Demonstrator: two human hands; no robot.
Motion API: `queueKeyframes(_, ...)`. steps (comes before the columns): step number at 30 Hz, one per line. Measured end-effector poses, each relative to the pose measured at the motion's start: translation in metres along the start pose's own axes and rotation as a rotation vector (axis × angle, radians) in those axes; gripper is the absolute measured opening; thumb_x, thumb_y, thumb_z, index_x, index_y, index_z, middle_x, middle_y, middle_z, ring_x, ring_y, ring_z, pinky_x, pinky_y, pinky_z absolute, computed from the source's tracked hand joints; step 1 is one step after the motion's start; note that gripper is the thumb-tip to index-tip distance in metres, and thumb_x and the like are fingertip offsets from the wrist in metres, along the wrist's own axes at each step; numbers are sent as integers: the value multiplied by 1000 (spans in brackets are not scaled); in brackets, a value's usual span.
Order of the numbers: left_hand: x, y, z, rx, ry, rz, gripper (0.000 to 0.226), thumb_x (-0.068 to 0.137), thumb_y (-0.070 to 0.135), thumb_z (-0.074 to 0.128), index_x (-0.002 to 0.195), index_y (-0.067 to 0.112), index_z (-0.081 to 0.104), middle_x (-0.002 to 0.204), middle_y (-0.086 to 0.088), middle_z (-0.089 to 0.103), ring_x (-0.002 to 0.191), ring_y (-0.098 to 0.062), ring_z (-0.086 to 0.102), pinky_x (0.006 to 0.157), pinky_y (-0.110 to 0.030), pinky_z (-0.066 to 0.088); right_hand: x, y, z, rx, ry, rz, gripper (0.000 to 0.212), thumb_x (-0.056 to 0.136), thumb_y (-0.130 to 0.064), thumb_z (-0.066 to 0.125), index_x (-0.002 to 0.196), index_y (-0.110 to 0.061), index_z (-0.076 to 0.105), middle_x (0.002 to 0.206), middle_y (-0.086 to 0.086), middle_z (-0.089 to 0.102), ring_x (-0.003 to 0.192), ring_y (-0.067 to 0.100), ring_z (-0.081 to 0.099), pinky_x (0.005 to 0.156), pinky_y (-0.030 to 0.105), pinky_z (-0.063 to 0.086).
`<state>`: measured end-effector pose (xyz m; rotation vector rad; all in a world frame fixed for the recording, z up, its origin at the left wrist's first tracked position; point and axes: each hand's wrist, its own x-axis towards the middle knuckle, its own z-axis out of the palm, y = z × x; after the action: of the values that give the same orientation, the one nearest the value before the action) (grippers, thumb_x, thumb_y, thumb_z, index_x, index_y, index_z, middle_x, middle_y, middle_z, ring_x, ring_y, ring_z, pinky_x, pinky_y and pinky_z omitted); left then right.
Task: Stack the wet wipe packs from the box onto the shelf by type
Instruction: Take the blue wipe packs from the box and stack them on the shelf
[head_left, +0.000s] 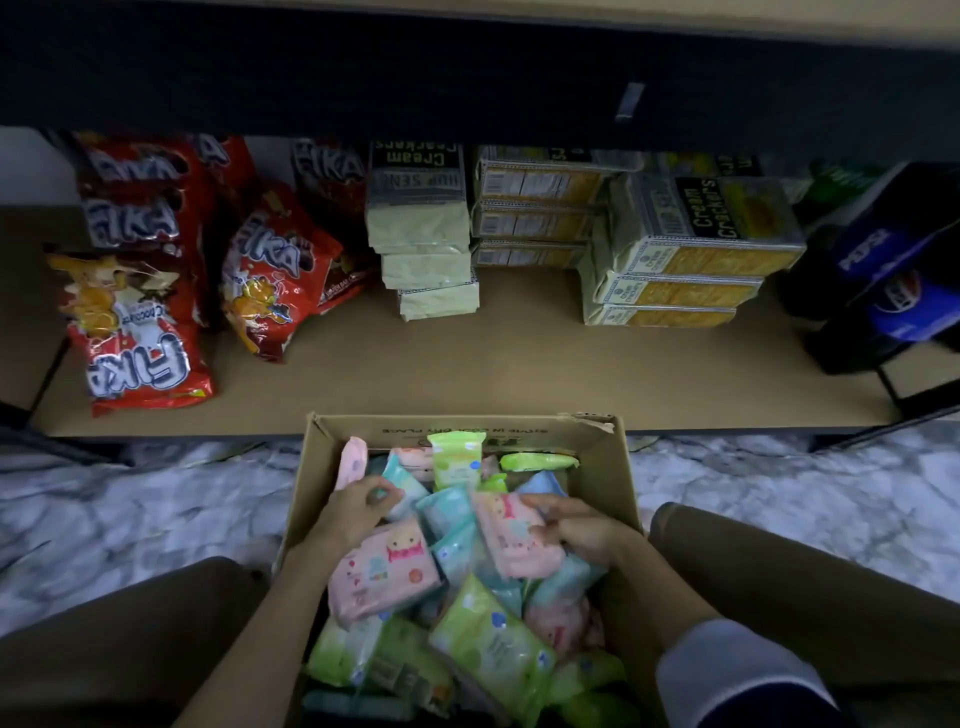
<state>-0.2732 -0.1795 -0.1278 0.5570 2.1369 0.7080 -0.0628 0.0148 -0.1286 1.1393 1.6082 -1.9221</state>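
Crinkly red foil snack bags (140, 291) slump at the left of the brown board shelf (519, 364), with squared cracker packs (685, 249) stacked flat in the middle and right and dark cola bottles (893, 280) beyond. Below, the open cardboard box (306, 499) on the marbled floor (130, 509) brims with soft, pillowy wipe packs (488, 639) in pink, teal and green, lying at mixed angles. Inside it, the left hand (353, 506) curls its fingers on a teal pack (402, 480), while the right hand (576, 525) grips a pink pack (511, 535) whose long axis runs from the box's far side toward the person.
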Motion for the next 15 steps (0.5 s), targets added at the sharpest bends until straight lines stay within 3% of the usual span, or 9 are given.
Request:
queueKeyframes(2, -1, 6, 13, -33, 174, 65, 16, 90, 24, 59, 98, 11, 63, 100, -11, 66, 94, -24, 60, 80, -25, 41, -6, -3, 5, -202, -140, 84, 54, 90, 7, 52, 138, -14, 39, 105, -1, 57, 86, 8, 52, 62, 12, 46)
queueKeyframes(4, -1, 18, 25, -73, 260, 190, 23, 88, 19, 62, 107, 7, 62, 103, -11, 65, 93, -23, 59, 80, -25, 42, -3, -4, 8, -348, -164, 123, 57, 89, 2, 57, 140, -16, 39, 91, -2, 54, 77, 8, 51, 58, 15, 44)
queueKeyframes(6, 0, 36, 38, -157, 262, 260, 36, 82, 17, 68, 115, 8, 56, 110, -3, 58, 100, -16, 53, 84, -20, 37, 2, -3, 11, -291, -121, 112, 50, 91, 2, 52, 139, -7, 39, 113, 12, 57, 87, 17, 54, 66, 17, 44)
queueKeyframes(8, 3, 49, 48, -280, 234, 222, 52, 77, 14, 73, 122, 7, 48, 113, 2, 51, 106, -10, 46, 83, -11, 34, 9, -2, 8, -357, 140, 23, 46, 93, -1, 49, 138, 1, 38, 135, 24, 46, 112, 32, 52, 80, 14, 40)
queueKeyframes(10, 8, 55, 57, -362, 210, 185, 60, 74, 8, 75, 124, 4, 43, 111, 1, 50, 103, -11, 47, 73, -4, 36, 17, 6, 1, -469, 385, -25, 59, 91, -11, 57, 144, -9, 30, 143, 23, 34, 132, 35, 35, 97, 16, 32)
queueKeyframes(13, 18, 49, 66, -341, 190, 215, 50, 74, 3, 73, 117, 12, 48, 95, -3, 54, 86, -11, 53, 77, -18, 43, 29, 19, 0, -395, 431, -30, 67, 90, -10, 57, 148, -16, 23, 150, 15, 27, 139, 31, 28, 110, 28, 24)
queueKeyframes(15, 22, 43, 71, -293, 139, 257, 47, 75, 3, 72, 112, 22, 51, 102, -7, 55, 92, -15, 56, 86, -31, 48, 35, 22, 0, -342, 418, -31, 67, 91, -4, 55, 148, -13, 21, 150, 14, 31, 138, 29, 31, 107, 25, 26)
